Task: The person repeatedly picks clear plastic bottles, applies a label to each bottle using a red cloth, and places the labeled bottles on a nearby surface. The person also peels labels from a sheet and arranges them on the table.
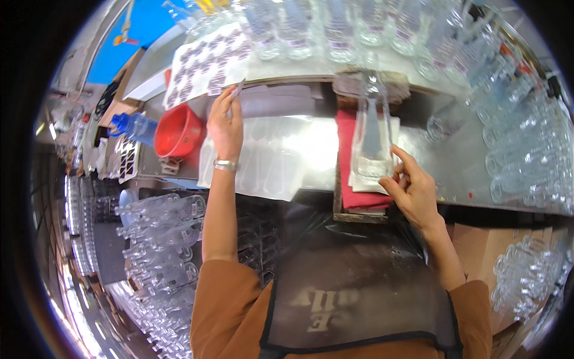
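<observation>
Between the hands (226,128) (417,194), glass bottle (372,134), nearer right

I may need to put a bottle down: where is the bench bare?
Widest patch: bare bench metal between the right hand and the far-right bottle rows, with a lone bottle behind it. Narrower: a glare-lit strip between the clear sheet and the red mat. Crowded: the back, lined with bottles, and the left, around the red bowl.
</observation>
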A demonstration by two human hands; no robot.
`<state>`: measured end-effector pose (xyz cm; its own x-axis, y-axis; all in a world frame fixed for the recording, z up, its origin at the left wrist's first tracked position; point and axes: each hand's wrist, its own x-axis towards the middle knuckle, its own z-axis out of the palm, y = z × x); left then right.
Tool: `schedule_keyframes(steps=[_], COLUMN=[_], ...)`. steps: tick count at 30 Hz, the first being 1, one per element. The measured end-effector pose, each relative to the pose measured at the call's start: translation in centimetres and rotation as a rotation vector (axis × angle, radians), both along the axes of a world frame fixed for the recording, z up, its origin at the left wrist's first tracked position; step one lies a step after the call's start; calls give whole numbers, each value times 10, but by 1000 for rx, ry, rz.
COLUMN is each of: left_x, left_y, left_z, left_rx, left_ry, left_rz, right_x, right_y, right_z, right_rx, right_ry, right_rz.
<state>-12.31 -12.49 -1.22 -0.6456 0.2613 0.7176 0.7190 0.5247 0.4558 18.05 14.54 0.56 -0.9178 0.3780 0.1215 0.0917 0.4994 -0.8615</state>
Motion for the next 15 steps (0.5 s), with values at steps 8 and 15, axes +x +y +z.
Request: schedule_keyframes(steps=[8,15], left_x=[130,177], left_y=[94,116], left_z=[41,54], left_rx=[-51,-558], left_ry=[-443,-21], left_rz=[-405,-463], right_x=[-1,-2], right_y=[5,5], right_z=[-6,3], right_rx=[69,65], right_ry=[50,-3], right_rz=[41,51])
